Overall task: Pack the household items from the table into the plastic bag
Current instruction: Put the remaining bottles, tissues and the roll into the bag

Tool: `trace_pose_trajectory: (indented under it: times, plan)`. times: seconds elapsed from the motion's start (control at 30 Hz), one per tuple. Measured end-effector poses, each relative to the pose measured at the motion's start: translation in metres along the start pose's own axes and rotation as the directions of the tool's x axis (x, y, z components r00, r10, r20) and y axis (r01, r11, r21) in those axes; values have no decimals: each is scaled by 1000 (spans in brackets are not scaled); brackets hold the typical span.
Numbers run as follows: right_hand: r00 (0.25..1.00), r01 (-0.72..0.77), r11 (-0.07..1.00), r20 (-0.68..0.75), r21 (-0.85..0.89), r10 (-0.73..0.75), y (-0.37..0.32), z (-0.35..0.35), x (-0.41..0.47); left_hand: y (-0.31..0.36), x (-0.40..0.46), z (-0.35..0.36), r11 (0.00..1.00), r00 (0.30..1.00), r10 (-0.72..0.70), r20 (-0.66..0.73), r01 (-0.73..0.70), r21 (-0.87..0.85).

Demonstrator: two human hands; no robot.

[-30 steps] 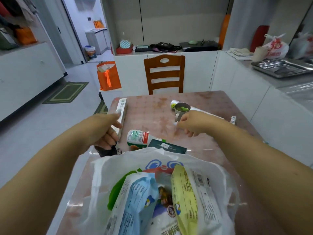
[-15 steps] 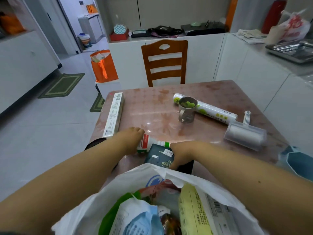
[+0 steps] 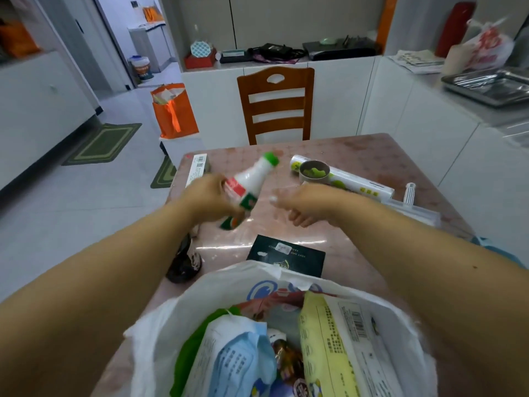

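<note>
Holding: the left hand (image 3: pixel 210 196) grips a white bottle (image 3: pixel 249 186) with a green cap, its fingers wrapped round the labelled lower half; the bottle is lifted off the bench (image 3: pixel 372 159) and tilts with its cap up and away toward the chair.
Right hand: the right hand (image 3: pixel 303 203) hovers just right of the bottle with fingers loosely curled and nothing in them; it is blurred, so finer detail is unclear.
Plastic bag: the white plastic bag (image 3: pixel 229 285) stands open at the near edge of the bench, between the forearms, with a blue-and-white packet (image 3: pixel 229 351) and a yellow packet (image 3: pixel 329 348) among the goods inside.
Dark box: a flat dark green box (image 3: pixel 286 255) lies on the bench just beyond the bag's rim, below the two hands.
Long carton: a narrow white carton (image 3: pixel 196 170) lies along the left edge of the bench, partly hidden by the left hand.
Roll: a white roll with green print (image 3: pixel 355 184) lies across the far right of the bench, with a small metal cup (image 3: pixel 314 171) standing in front of its left end.
Lint roller: a lint roller (image 3: pixel 412 206) rests near the right edge, mostly behind the right forearm.
Beyond: a wooden chair (image 3: pixel 276 104) stands at the far side of the bench.
</note>
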State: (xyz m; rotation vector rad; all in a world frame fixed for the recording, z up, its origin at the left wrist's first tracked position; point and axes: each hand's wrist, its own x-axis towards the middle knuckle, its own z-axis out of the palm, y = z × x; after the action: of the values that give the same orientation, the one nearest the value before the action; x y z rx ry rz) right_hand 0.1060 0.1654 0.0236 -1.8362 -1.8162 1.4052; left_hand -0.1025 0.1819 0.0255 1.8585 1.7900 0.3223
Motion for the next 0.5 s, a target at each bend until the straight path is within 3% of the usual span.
trace_pose_trajectory:
  times: [0.07, 0.17, 0.3, 0.4, 0.5]
  plan:
    - [999, 23, 962, 15, 272, -29, -25, -3, -27, 31, -27, -29, 975, 999, 21, -39, -29, -219]
    - [980, 188, 807, -53, 560, -192, -60, -5, -73, 73, -79, -56, 918, 995, 97, -35, -103, -383]
    - [895, 446, 758, -260, 476, -364, -72, 1, -138, 100, -154, -75, 899, 977, 213, -13, -201, -390]
    - [835, 549, 711, -309, 439, -454, -49, 11, -188, 89, -216, -89, 960, 990, 105, -96, -126, -251]
    - [811, 585, 696, -310, 417, -496, -16, 31, -212, 81, -276, -80, 993, 987, -98, -130, 106, 54]
